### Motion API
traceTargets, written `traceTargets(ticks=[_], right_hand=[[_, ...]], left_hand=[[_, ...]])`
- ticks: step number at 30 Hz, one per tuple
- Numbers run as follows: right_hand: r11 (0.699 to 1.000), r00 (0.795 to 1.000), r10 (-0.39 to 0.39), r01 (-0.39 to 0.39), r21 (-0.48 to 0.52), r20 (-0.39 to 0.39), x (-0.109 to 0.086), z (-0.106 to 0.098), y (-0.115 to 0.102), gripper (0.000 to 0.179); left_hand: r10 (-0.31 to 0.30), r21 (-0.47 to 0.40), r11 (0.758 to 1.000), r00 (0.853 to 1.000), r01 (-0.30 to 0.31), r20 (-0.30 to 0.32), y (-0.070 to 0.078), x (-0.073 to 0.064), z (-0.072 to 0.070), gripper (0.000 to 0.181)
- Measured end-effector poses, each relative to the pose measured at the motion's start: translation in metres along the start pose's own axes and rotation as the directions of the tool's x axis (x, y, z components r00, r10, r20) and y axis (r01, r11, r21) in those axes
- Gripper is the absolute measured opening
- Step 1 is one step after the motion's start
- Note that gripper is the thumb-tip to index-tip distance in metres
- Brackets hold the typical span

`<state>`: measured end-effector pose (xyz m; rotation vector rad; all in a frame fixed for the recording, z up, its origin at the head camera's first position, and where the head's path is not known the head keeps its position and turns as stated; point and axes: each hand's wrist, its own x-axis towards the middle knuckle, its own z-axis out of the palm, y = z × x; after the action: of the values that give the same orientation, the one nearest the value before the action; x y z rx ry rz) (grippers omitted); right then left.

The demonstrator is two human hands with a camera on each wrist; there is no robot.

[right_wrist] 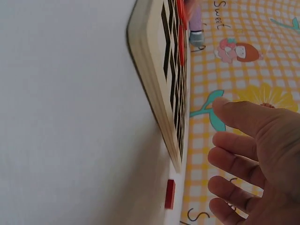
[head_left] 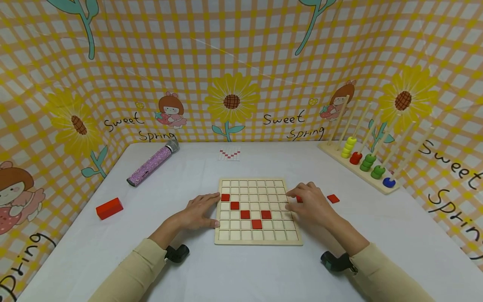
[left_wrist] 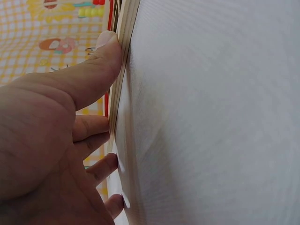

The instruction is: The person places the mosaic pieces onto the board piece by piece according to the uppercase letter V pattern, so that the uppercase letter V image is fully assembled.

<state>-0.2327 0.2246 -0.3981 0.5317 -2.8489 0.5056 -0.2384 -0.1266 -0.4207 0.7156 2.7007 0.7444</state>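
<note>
A square wooden grid board (head_left: 260, 242) lies flat on the table, several red square tiles (head_left: 245, 214) set in its cells in a slanting, V-like pattern. At the board's left edge is my left hand (head_left: 196, 212), fingertips and thumb touching the rim with fingers fairly straight. Over the right edge hovers my right hand (head_left: 311, 202), its fingers loosely bent and nothing visible between them in the right wrist view. Beside it, one red tile (head_left: 299, 199) is partly hidden behind the fingers. Another loose red tile (head_left: 333, 198) lies farther right on the table.
Behind the board lies a small card (head_left: 229, 154) printed with a red V pattern. At the left are a glittery purple microphone (head_left: 151, 165) and a red block (head_left: 109, 208). A bead stacker with tall pegs (head_left: 371, 170) stands at the right. Patterned cloth walls (head_left: 241, 50) surround the table.
</note>
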Motion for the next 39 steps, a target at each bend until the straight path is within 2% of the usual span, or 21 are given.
traceTargets(ticks=[18, 29, 39], right_hand=[[0.996, 0.992, 0.093, -0.093, -0.006, 0.087, 0.006, -0.002, 0.045, 0.038], [0.993, 0.986, 0.114, -0.113, -0.017, 0.122, 0.008, -0.001, 0.055, 0.033], [0.994, 0.988, 0.112, -0.111, -0.023, 0.110, 0.008, 0.001, 0.061, 0.028]], left_hand=[[0.002, 0.005, 1.000, 1.000, -0.002, 0.001, -0.002, 0.001, 0.002, 0.081], [-0.002, 0.008, 1.000, 1.000, 0.002, -0.001, -0.001, 0.001, 0.001, 0.081], [0.003, 0.003, 1.000, 1.000, -0.003, 0.002, -0.001, 0.000, 0.001, 0.081]])
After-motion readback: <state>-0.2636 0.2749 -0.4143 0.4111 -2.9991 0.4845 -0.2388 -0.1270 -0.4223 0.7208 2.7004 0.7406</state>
